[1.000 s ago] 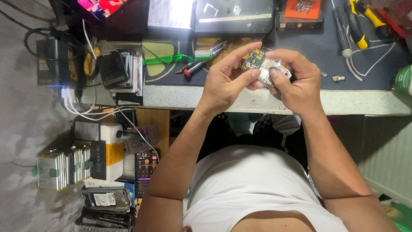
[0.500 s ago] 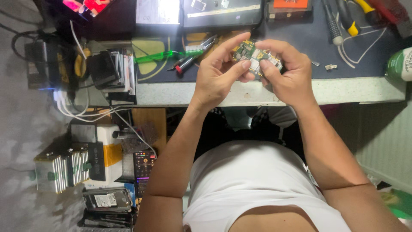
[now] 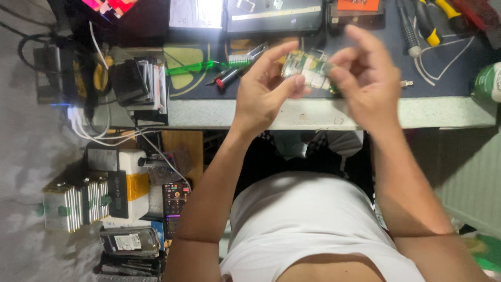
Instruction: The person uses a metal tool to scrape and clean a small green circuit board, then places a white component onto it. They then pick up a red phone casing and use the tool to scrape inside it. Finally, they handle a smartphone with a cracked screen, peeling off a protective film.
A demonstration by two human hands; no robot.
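A small green and white circuit board (image 3: 309, 69) is held up over the front edge of the workbench (image 3: 292, 112). My left hand (image 3: 266, 89) pinches its left end between thumb and fingers. My right hand (image 3: 365, 78) is at its right end, motion-blurred, with fingers partly spread; its fingertips touch or grip the board there. A dark blue mat (image 3: 443, 78) lies under the hands.
Screwdrivers with green (image 3: 201, 67) and red-black handles (image 3: 229, 77) lie left of the hands. Yellow-handled tools (image 3: 436, 21) sit at the far right, a green can (image 3: 488, 83) at the right edge. Stacked boxes, cables and a remote (image 3: 175, 201) crowd the floor on the left.
Both hands stay together on the board. The right hand's fingers have lifted and spread, now blurred. The view has shifted slightly downward.
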